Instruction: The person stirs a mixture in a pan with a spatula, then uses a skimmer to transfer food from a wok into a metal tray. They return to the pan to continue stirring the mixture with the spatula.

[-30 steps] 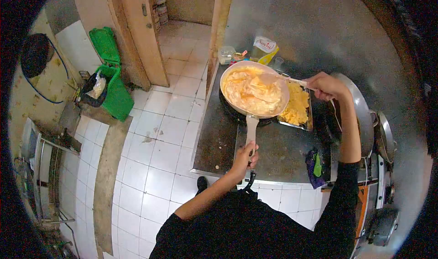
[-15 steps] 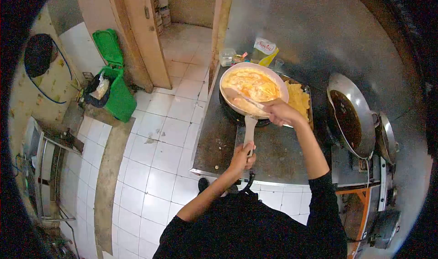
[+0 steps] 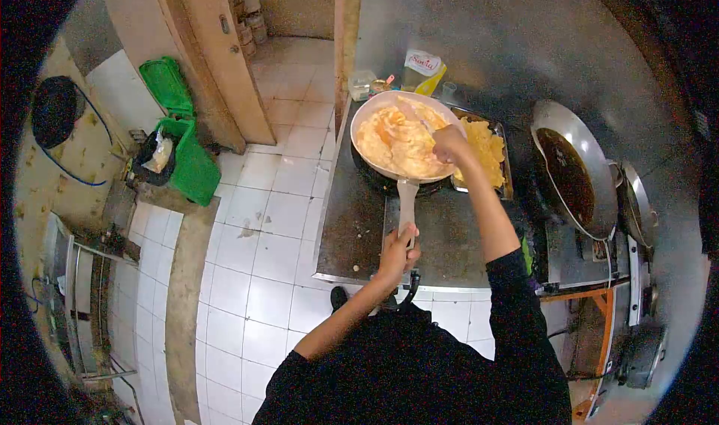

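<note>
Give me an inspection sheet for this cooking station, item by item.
Surface: dark metal counter, stained.
Job's things: pale pan holding egg mix; spatula in it.
Clutter: tray of yellow food beside the pan; wok with dark liquid; pouch, plastic tub and glass at the back.
Hands: left hand grips the pan handle; right hand over the pan, fingers closed on the spatula.
Cables: thin blue cable on the left wall.
Surroundings: white tiled floor, green bin with lid open, wooden door, metal wall.
</note>
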Available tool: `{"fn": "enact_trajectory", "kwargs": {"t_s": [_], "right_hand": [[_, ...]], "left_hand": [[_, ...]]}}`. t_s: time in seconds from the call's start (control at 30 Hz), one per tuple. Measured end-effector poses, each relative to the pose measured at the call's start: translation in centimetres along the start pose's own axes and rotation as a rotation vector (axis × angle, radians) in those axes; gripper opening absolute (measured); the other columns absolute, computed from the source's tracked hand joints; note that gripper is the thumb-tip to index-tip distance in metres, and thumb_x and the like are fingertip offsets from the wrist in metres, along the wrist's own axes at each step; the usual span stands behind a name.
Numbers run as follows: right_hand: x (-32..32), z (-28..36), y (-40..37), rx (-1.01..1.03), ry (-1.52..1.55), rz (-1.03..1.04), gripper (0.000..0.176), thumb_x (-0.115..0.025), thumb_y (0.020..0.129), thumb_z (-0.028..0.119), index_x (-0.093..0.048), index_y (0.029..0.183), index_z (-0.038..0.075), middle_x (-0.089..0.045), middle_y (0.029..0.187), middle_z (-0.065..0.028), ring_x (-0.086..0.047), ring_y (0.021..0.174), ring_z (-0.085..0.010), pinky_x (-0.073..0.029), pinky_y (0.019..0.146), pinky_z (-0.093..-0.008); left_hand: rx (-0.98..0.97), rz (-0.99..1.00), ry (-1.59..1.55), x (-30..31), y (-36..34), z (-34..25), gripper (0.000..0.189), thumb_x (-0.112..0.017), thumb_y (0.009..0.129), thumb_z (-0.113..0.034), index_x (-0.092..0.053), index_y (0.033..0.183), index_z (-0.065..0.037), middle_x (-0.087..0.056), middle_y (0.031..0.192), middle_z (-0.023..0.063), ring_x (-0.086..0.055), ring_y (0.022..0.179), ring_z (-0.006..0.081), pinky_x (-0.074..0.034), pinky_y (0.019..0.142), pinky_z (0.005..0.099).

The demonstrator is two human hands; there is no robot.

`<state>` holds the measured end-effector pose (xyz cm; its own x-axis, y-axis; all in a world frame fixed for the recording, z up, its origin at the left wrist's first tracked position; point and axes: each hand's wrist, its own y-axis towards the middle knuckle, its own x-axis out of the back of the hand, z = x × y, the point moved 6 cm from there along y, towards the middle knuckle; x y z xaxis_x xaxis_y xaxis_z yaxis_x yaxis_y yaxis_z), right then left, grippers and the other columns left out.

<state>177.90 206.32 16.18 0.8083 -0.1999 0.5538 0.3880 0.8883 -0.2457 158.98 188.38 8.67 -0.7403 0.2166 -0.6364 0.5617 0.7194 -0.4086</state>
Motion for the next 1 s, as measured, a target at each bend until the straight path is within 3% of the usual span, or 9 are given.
{"fn": "enact_trajectory", "kwargs": {"t_s": [0.07, 0.13, 0.27, 0.3, 0.4, 0.47, 0.63, 0.67, 1.0], "right_hand": [[3.0, 0.8, -1.1, -0.043, 0.058, -0.049, 0.019, -0.043, 0.073, 0.01, -0.048, 0.059, -0.003, -0.048, 0.049, -0.0129, -0.04, 0.032, -0.0164, -0.028, 0.03, -0.029], [6.0, 2.0, -2.1, 0.158, -0.035, 0.001, 0.019, -0.044, 0.073, 0.011, -0.048, 0.058, -0.001, -0.046, 0.047, -0.0107, -0.038, 0.032, -0.0136, -0.025, 0.029, -0.0273], [11.0, 8.8, -7.2, 0.113, -0.417, 0.076, 0.022, -0.051, 0.073, 0.017, -0.055, 0.062, -0.002, -0.042, 0.043, -0.0031, -0.035, 0.033, -0.0088, -0.024, 0.03, -0.0264], [11.4, 11.4, -9.2, 0.229, -0.596, 0.093, 0.025, -0.054, 0.072, 0.019, -0.055, 0.057, -0.001, -0.042, 0.042, -0.0033, -0.036, 0.033, -0.0092, -0.026, 0.031, -0.0264], [11.4, 13.9, -11.1, 0.046, -0.858, 0.099, 0.029, -0.058, 0.07, 0.02, -0.052, 0.052, -0.001, -0.042, 0.042, -0.003, -0.034, 0.033, -0.01, -0.026, 0.031, -0.0271], [9.5, 13.8, -11.3, 0.006, -1.091, 0.303, 0.027, -0.058, 0.069, 0.019, -0.052, 0.054, -0.002, -0.041, 0.041, -0.0025, -0.033, 0.032, -0.0107, -0.027, 0.031, -0.0271], [5.8, 7.1, -7.0, 0.067, -0.883, 0.319, 0.026, -0.059, 0.067, 0.023, -0.054, 0.065, -0.002, -0.045, 0.048, -0.0041, -0.038, 0.037, -0.0113, -0.031, 0.033, -0.0268], [5.8, 7.0, -7.4, 0.079, -0.903, 0.163, 0.031, -0.06, 0.066, 0.028, -0.055, 0.068, -0.003, -0.05, 0.052, -0.0059, -0.042, 0.038, -0.0122, -0.033, 0.034, -0.027], [4.7, 7.2, -4.9, 0.291, -0.864, 0.119, 0.047, -0.062, 0.065, 0.039, -0.058, 0.071, -0.008, -0.057, 0.057, -0.0162, -0.055, 0.045, -0.0212, -0.041, 0.04, -0.0331]], "left_hand": [[-0.048, 0.009, -0.02, 0.0, 0.1, -0.1, 0.027, -0.048, 0.083, -0.039, -0.044, 0.085, -0.013, -0.036, 0.046, -0.0038, -0.027, 0.033, 0.0043, -0.017, 0.032, 0.021], [-0.051, -0.002, 0.002, 0.0, 0.2, -0.2, 0.028, -0.048, 0.083, -0.039, -0.044, 0.085, -0.012, -0.036, 0.046, -0.0039, -0.027, 0.033, 0.0043, -0.017, 0.032, 0.0211], [-0.069, -0.052, 0.082, -0.1, -0.2, -0.7, 0.028, -0.048, 0.084, -0.039, -0.044, 0.084, -0.011, -0.036, 0.045, -0.0036, -0.028, 0.033, 0.0043, -0.017, 0.032, 0.0216], [-0.063, -0.047, 0.082, -0.3, -0.3, -0.8, 0.028, -0.048, 0.084, -0.039, -0.044, 0.084, -0.011, -0.036, 0.045, -0.0036, -0.028, 0.033, 0.0043, -0.017, 0.032, 0.0216], [-0.063, -0.06, 0.119, -0.2, -0.3, -0.9, 0.027, -0.048, 0.084, -0.038, -0.045, 0.084, -0.011, -0.036, 0.045, -0.003, -0.028, 0.033, 0.0048, -0.017, 0.032, 0.0222], [-0.088, -0.064, 0.13, 0.0, 0.1, -0.8, 0.026, -0.047, 0.085, -0.036, -0.044, 0.084, -0.01, -0.036, 0.045, -0.0024, -0.028, 0.033, 0.0055, -0.017, 0.032, 0.0229], [-0.068, -0.076, 0.071, -0.5, -0.3, -1.1, 0.025, -0.046, 0.085, -0.035, -0.044, 0.085, -0.01, -0.036, 0.045, -0.0016, -0.027, 0.033, 0.0063, -0.017, 0.032, 0.0231], [-0.064, -0.092, 0.07, -0.5, -0.4, -1.2, 0.026, -0.046, 0.085, -0.036, -0.043, 0.085, -0.01, -0.036, 0.045, -0.0015, -0.027, 0.033, 0.0065, -0.017, 0.032, 0.0232], [-0.002, -0.031, 0.02, -0.6, -0.5, -1.4, 0.028, -0.046, 0.085, -0.038, -0.041, 0.086, -0.011, -0.034, 0.046, -0.0024, -0.026, 0.035, 0.0057, -0.017, 0.033, 0.0227]]}}
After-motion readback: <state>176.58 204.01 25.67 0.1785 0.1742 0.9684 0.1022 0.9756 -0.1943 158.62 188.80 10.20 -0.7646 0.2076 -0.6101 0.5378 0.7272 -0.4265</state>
